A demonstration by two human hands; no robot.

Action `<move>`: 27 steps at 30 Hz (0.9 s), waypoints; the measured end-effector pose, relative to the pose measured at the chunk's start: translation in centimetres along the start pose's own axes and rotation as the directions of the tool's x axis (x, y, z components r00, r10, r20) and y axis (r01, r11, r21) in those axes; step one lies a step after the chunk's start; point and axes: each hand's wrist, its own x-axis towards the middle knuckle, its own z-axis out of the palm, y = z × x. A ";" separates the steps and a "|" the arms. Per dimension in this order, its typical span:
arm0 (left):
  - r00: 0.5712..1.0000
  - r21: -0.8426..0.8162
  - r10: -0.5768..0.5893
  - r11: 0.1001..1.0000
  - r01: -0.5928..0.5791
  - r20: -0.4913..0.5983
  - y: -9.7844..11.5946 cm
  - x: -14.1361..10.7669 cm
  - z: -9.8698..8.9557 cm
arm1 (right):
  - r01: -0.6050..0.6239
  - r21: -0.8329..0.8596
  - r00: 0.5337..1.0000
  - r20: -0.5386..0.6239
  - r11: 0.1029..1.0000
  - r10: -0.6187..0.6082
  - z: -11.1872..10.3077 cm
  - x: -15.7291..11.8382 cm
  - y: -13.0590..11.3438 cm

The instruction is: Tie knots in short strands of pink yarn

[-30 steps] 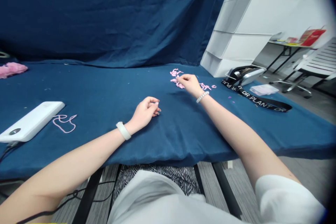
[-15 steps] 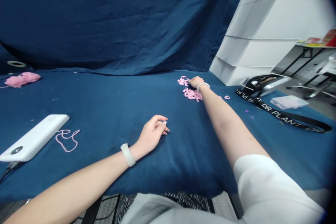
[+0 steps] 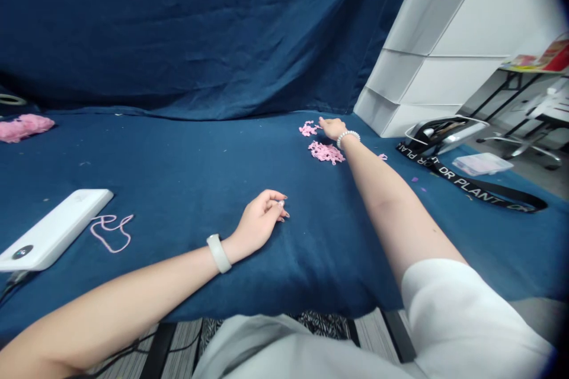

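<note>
At the far side of the blue-covered table, my right hand (image 3: 333, 128) reaches to a small cluster of pink pieces (image 3: 307, 129). Its fingers are drawn together at the cluster's right edge, and what lies between them is too small to make out. Just below the wrist lies a larger heap of pink knitted-looking pieces (image 3: 326, 153). Nearer to me, my left hand (image 3: 258, 222) rests over the cloth with curled fingers and thumb pressed in. A tiny shiny white spot shows at its thumb tip; whether it is a held item or nail decoration is unclear.
On the left are a white power bank (image 3: 57, 228) with a cable, a loop of pink cord (image 3: 113, 234) and a fluffy pink bundle (image 3: 26, 128). At right lie a black lettered strap (image 3: 475, 189), a pouch (image 3: 440, 136) and a clear plastic box (image 3: 482, 163). White panels (image 3: 427, 77) stand behind.
My right hand has shifted slightly right from the pink pieces, uncovering more of the larger heap. My left hand keeps nearly the same pose. The whole view has shifted a little.
</note>
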 end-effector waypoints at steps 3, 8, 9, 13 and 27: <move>1.000 -0.009 -0.009 1.000 0.009 -0.012 0.2 0.2 0.0 | 0.021 0.001 0.998 -0.059 1.000 -0.021 -2.5 -1.3 0.2; 0.996 -0.054 -0.040 0.998 0.037 -0.075 0.9 0.1 0.1 | 0.077 0.055 0.961 -0.270 0.996 -0.059 -5.0 -5.2 1.1; 0.995 -0.058 -0.051 0.997 0.047 -0.081 1.2 -0.2 0.0 | 0.096 0.082 0.951 -0.301 0.992 -0.067 -4.9 -6.3 1.1; 0.994 0.189 0.112 0.975 -0.113 0.018 3.2 -3.2 -2.6 | 0.220 0.158 0.945 -0.280 0.963 -0.170 -3.5 -11.9 0.8; 0.940 0.930 0.081 0.196 0.310 -0.331 0.9 -13.0 -21.4 | 0.714 0.044 0.698 -0.118 0.699 -0.706 0.8 -24.0 -5.7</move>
